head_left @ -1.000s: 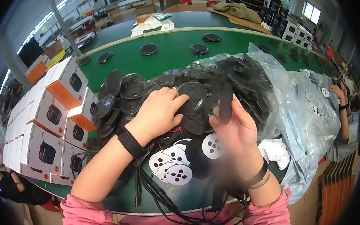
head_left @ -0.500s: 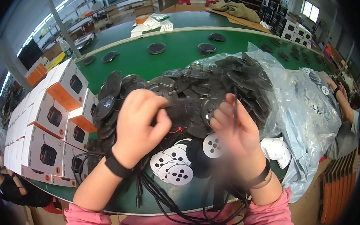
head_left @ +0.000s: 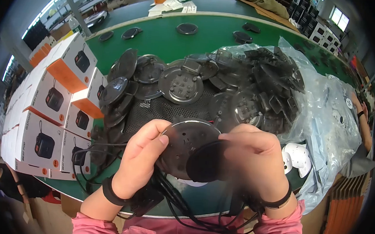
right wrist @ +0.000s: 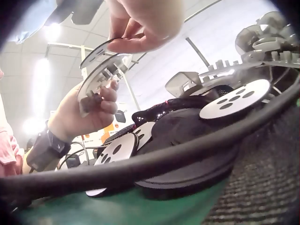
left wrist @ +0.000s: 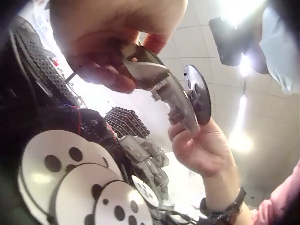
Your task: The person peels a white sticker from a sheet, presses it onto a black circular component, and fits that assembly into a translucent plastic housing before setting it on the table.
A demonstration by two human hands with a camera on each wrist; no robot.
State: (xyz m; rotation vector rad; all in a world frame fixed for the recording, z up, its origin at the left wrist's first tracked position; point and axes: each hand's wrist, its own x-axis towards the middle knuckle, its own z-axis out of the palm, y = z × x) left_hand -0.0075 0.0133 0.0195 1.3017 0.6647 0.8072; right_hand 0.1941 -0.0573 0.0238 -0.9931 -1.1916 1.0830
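Close to the body, my left hand (head_left: pixel 139 163) holds a round, dark, see-through plastic cover (head_left: pixel 178 138) by its left edge, thumb on top. My right hand (head_left: pixel 260 160) pinches a thin black disc (head_left: pixel 204 163), which overlaps the cover's lower right in the head view. Seen from the left wrist, the disc (left wrist: pixel 202 101) has small holes and stands almost parallel to the cover (left wrist: pixel 176 101), over its smooth outer side. Molded posts stick out of the cover's other side. Several white discs (left wrist: pixel 77 192) with dark round spots lie below the hands.
A heap of similar dark covers (head_left: pixel 180 86) lies ahead, partly on black mesh. White and orange boxes (head_left: pixel 49 98) are stacked on the left. A clear plastic bag (head_left: pixel 324 125) spreads at the right. Black cables (head_left: pixel 182 206) run along the table's front edge. More covers (head_left: pixel 187 29) lie farther back.
My left hand has left the heap and come back toward the body with a cover. The black disc in my right hand has turned and moved down against it. The head view has tilted downward.
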